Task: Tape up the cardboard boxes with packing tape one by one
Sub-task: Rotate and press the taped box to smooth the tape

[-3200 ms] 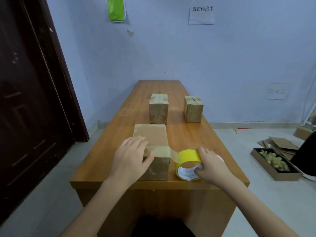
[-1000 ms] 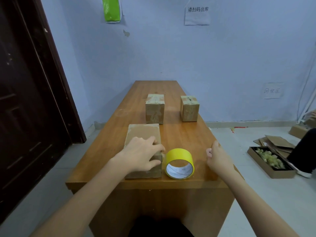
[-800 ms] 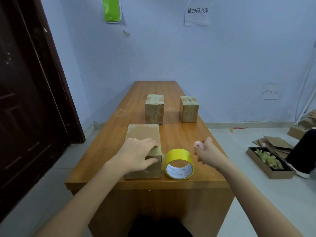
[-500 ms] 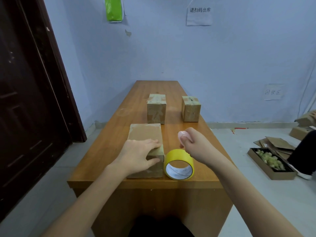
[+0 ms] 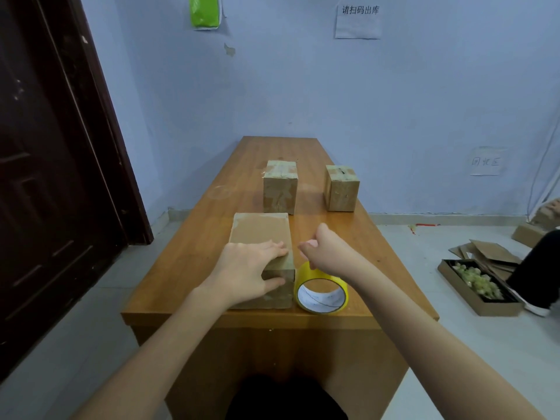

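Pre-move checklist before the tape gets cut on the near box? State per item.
1. Near box steadied: ok, left hand lies over its front top edge, thumb on the front face.
2. Tape roll within reach: ok, it stands on edge on the table beside the box.
3. Strip runs from roll to box: cannot tell, the right hand covers that spot.
4. Cutter ready: cannot tell, right hand is curled round something small and pale, unidentifiable.
5. Roll held: not ok, neither hand grips it.
6. Far boxes out of the way: ok.
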